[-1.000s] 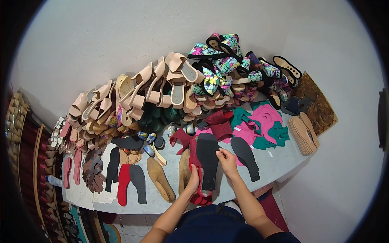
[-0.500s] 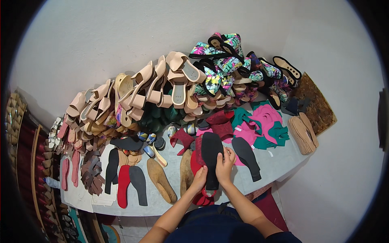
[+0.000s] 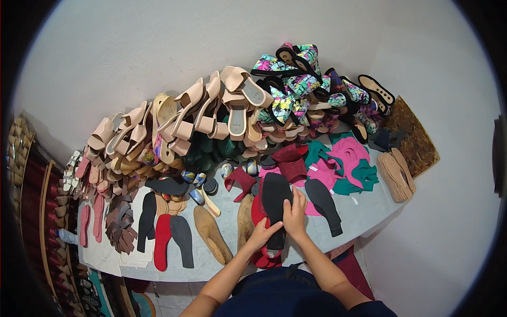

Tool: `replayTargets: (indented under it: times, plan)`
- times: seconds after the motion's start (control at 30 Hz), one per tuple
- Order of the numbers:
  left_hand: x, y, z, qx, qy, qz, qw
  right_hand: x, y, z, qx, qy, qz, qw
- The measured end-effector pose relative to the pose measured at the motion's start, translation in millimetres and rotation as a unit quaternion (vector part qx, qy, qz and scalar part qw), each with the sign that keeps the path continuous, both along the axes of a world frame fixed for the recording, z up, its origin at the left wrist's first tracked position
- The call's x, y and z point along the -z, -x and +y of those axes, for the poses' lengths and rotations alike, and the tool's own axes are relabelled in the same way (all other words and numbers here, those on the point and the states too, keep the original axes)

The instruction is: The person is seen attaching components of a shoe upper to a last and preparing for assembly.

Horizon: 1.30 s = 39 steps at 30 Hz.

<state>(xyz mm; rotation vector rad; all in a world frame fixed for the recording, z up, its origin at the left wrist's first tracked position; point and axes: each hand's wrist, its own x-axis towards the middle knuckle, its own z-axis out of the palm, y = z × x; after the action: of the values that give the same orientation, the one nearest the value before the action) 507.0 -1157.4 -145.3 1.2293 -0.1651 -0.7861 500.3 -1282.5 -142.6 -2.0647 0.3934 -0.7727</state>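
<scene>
A black shoe sole [image 3: 277, 194] is held between my two hands above the near edge of the table, its wide end pointing away from me. My left hand [image 3: 262, 235] grips its left edge low down, the thumb lying across the face. My right hand [image 3: 296, 215] clasps the right edge, fingers partly hidden behind. Under the sole lie red sole-shaped pieces [image 3: 257, 208], partly covered. To the left a wooden shoe last [image 3: 211, 235] rests on the table, and another [image 3: 244, 222] stands closer to my left hand. A second black sole [image 3: 323, 205] lies right of my right hand.
Beige heeled sandals [image 3: 190, 103] and patterned sandals [image 3: 288, 98] are piled against the wall. Pink and teal cut pieces [image 3: 346, 158] lie to the right, beside stacked tan soles [image 3: 396, 177]. Red [image 3: 162, 243] and grey [image 3: 182, 240] soles lie left on the table [image 3: 132, 272].
My left thumb has moved across the sole's face. The sole stays in both hands, and the whole view has shifted slightly.
</scene>
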Motion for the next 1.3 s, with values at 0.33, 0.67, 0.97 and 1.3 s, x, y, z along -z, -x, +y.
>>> replayTargets:
  times: [0.33,0.67,0.97,1.3]
  plan:
    - [0,5,-8,0.079,-0.006,-0.031,0.996,-58,-46,-28,-0.072,0.206,-0.046,0.975]
    - [-9,-1,-6,0.083,0.056,0.043,0.994,-51,-63,-29,-0.047,0.265,-0.026,0.963]
    - [-16,-4,-10,0.090,0.055,0.010,0.994,-55,-69,-34,-0.066,0.248,-0.021,0.966]
    - [-21,-8,-11,0.108,0.055,-0.008,0.993,-56,-79,-42,-0.146,0.216,0.019,0.965]
